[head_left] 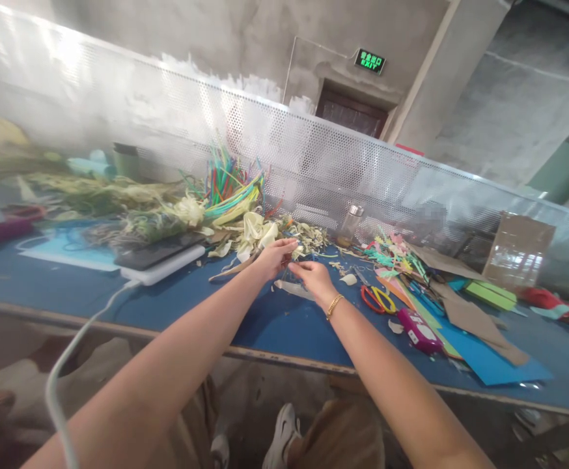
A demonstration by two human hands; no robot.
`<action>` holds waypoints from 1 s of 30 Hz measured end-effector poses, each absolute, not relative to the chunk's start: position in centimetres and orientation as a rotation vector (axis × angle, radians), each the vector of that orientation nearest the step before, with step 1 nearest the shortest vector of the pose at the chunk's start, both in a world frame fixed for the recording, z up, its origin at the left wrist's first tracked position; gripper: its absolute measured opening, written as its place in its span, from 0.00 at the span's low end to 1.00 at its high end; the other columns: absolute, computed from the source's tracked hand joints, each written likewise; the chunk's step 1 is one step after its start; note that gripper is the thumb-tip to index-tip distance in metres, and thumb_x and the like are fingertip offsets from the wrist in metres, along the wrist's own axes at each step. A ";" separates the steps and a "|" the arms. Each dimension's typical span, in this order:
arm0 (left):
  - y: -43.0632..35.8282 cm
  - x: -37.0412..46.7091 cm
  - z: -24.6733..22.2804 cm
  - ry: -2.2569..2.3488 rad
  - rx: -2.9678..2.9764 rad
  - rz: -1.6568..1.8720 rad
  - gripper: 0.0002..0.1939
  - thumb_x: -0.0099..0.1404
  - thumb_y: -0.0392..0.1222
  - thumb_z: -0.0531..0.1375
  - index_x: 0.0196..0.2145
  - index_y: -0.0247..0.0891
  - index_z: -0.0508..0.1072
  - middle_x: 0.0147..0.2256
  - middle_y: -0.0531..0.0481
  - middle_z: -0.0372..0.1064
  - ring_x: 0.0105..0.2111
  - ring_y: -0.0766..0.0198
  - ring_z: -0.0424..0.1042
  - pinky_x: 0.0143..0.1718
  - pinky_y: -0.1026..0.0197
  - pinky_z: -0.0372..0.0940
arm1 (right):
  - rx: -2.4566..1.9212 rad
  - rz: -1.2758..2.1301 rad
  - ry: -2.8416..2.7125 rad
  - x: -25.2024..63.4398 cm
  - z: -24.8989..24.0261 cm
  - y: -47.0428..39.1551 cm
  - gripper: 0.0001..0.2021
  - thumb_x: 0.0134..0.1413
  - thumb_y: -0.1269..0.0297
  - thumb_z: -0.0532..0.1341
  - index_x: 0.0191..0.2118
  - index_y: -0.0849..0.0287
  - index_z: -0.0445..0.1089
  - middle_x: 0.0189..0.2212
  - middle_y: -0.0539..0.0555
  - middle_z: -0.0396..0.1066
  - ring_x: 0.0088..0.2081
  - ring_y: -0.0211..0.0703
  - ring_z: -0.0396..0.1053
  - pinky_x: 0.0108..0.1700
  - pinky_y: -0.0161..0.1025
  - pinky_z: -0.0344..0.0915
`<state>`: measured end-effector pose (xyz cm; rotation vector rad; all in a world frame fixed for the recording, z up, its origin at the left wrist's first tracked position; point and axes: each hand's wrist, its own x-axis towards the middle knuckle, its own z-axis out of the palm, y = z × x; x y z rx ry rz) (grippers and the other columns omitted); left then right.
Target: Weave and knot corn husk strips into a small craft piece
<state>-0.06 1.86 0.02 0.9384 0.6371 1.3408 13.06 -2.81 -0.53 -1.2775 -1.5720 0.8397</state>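
Observation:
My left hand [277,256] is closed, its fingers curled over the middle of the blue table. Close beside it, my right hand [315,279] pinches with thumb and forefinger. What the fingertips hold is too small and blurred to name. A pale dry strip [294,289] shows just below the hands. Behind my left hand lie cream, petal-like dry husk pieces [258,233], with a heap of husk scraps [308,236] beyond. Scissors with red and yellow handles [378,299] lie to the right of my right hand.
Pipe cleaners [228,179] stand behind the husks. A white device [161,267] with a cable sits left. A glass bottle [350,225] stands near the perforated screen [387,176]. On the right are a purple box-like object [418,331], blue paper [497,355] and cardboard [480,322].

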 end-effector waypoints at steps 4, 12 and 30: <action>1.8 0.1 0.4 0.670 0.934 1.338 0.19 0.45 0.47 0.70 0.34 0.38 0.72 0.22 0.57 0.63 0.20 0.73 0.61 0.21 0.68 0.55 | -1.219 0.843 -1.496 12.5 -0.8 -1.8 0.17 0.38 0.51 0.66 0.28 0.62 0.75 0.21 0.51 0.71 0.26 0.38 0.64 0.31 0.35 0.60; 0.8 0.1 1.0 0.842 0.976 1.142 0.18 0.42 0.50 0.71 0.28 0.36 0.74 0.28 0.48 0.72 0.28 0.65 0.69 0.27 0.65 0.62 | -1.226 0.752 -1.444 14.6 -1.2 -1.7 0.15 0.40 0.52 0.64 0.28 0.61 0.74 0.22 0.49 0.69 0.26 0.36 0.61 0.31 0.34 0.57; 3.1 -1.4 0.8 0.821 0.790 1.491 0.14 0.46 0.41 0.70 0.27 0.38 0.69 0.23 0.54 0.65 0.22 0.72 0.64 0.20 0.70 0.57 | -1.257 0.686 -1.456 15.8 -0.1 -1.9 0.12 0.42 0.54 0.64 0.26 0.60 0.73 0.24 0.52 0.73 0.29 0.40 0.68 0.36 0.36 0.62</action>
